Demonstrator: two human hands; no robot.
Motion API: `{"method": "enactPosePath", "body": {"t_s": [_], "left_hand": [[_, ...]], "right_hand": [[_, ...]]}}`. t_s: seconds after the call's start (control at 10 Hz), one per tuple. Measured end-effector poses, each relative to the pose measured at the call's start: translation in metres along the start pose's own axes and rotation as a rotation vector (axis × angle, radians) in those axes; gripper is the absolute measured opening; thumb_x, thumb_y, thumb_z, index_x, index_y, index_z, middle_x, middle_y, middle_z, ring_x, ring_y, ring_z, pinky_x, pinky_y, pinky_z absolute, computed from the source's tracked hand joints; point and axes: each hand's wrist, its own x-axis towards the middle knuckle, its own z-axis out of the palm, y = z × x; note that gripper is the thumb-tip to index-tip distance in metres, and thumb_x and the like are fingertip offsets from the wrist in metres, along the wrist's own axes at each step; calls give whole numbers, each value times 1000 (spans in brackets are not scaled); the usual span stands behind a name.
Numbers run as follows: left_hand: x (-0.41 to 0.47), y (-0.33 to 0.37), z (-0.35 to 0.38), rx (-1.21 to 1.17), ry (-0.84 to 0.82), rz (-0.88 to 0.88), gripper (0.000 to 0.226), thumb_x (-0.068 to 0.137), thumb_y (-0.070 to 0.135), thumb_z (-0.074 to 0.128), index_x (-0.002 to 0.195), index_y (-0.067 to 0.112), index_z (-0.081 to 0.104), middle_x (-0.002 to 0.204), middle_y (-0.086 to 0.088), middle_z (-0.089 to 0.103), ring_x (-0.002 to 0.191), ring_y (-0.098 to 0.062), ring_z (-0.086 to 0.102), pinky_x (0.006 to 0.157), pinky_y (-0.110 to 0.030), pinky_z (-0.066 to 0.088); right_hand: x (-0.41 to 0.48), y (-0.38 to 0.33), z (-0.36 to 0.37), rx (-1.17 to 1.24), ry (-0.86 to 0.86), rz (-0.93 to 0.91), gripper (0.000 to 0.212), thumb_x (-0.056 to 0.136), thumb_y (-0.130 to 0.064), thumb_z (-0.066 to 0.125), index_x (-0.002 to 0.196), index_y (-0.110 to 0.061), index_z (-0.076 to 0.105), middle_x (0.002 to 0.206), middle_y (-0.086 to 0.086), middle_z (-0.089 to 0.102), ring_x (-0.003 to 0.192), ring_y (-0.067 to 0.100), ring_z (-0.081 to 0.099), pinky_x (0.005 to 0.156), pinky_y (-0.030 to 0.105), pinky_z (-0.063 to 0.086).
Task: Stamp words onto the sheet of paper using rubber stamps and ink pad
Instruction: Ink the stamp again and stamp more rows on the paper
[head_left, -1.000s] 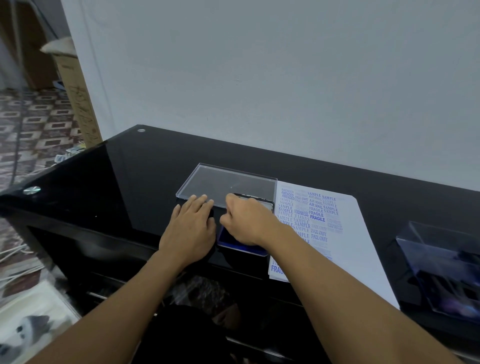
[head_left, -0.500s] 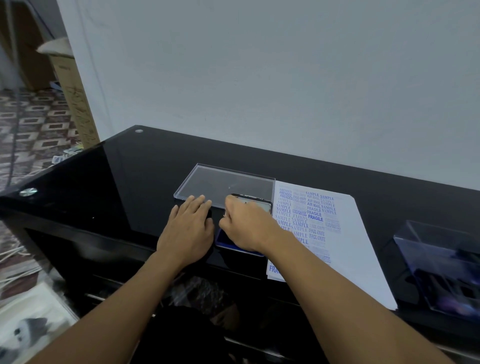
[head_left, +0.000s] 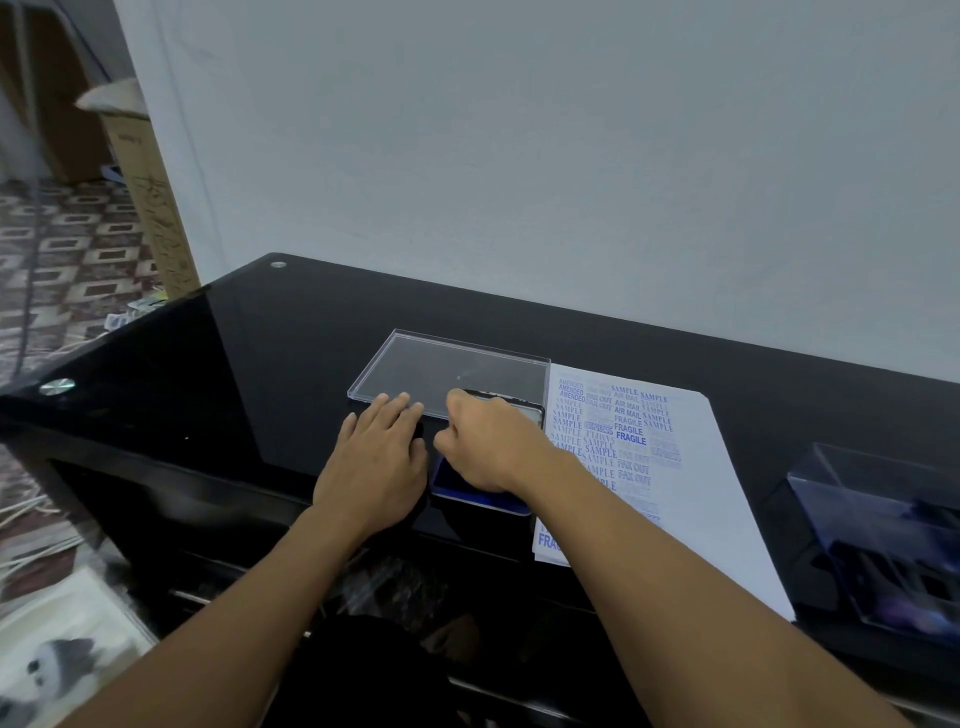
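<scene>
A white sheet of paper (head_left: 691, 467) covered with blue stamped words lies on the black glass table (head_left: 260, 364). Left of it sits the blue ink pad (head_left: 457, 486), its clear lid (head_left: 452, 371) lying open behind it. My right hand (head_left: 493, 441) is over the pad with fingers curled, gripping a rubber stamp (head_left: 511, 402) whose dark top edge shows past the knuckles. My left hand (head_left: 376, 457) lies flat on the table against the pad's left side, fingers straight.
A clear plastic box (head_left: 883, 530) with dark items inside stands at the table's right end. A wall runs close behind the table. A cardboard box (head_left: 150, 197) leans at the left, and the table's front edge is near my arms.
Both hands stay where they were on the ink pad; only the camera has shifted slightly.
</scene>
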Motion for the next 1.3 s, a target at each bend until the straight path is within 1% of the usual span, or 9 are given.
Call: {"method": "enactPosePath", "body": {"t_s": [0.1,0.2,0.3,0.4,0.5,0.6,0.7,1.1,1.3], "left_hand": [[0,1,-1,4,3,6,51,104,32,32,154,20,28,163,2,20,152,-16,8,122,-44,11],[0,1,-1,2,5,7,51,104,31,32,154,20,29,163,2,21,152,-16,9,122,-44,11],[0,1,-1,-1,4,5,51,104,31,32,154,20,29,163,2,21,152,-16,9,122,-44,11],[0,1,-2,4,1,5,51,104,31,32,154,20,28,163,2,20,152,-16,8,123,-43,10],[0,2,-2,4,1,6,51,104,32,31,154,20,28,163,2,20,152,-16,8,122,-43,10],[0,1,-1,7,-1,2,52,104,33,31,154,21,28,163,3,19,152,-16,8,123,-44,11],[0,1,0,7,-2,4,52,104,33,31,154,20,28,163,2,20,152,-16,8,123,-44,11],[0,1,-2,-5,-4,2,51,104,31,32,154,20,29,163,2,20,152,-16,8,123,-44,11],[1,2,-3,-11,-7,-7,52,104,32,33,154,20,28,163,3,19,152,-16,8,122,-44,10]], "right_hand": [[-2,0,2,8,15,10,14,96,-29,45,92,-16,40,81,4,51,80,30,51,65,37,37],[-7,0,5,21,34,18,14,95,-31,45,94,-17,41,93,11,59,87,34,55,69,40,44],[-11,1,6,25,49,16,14,96,-30,44,95,-16,40,94,15,61,86,37,55,67,39,43],[-13,1,6,25,53,9,15,96,-29,44,94,-16,39,91,15,60,81,35,53,66,40,43],[-9,1,5,13,45,10,15,96,-30,44,93,-16,39,93,15,60,83,35,53,67,39,42],[-4,1,4,-3,33,6,15,96,-30,45,92,-16,40,92,11,58,86,33,54,68,38,40],[0,-1,1,-13,13,2,15,97,-29,45,93,-15,41,88,6,51,82,29,50,68,37,38],[-9,2,9,18,74,12,14,95,-29,44,94,-15,41,89,13,60,83,34,53,66,38,41],[-5,0,5,6,47,22,15,95,-30,45,92,-16,40,89,10,59,84,33,55,69,40,44]]}}
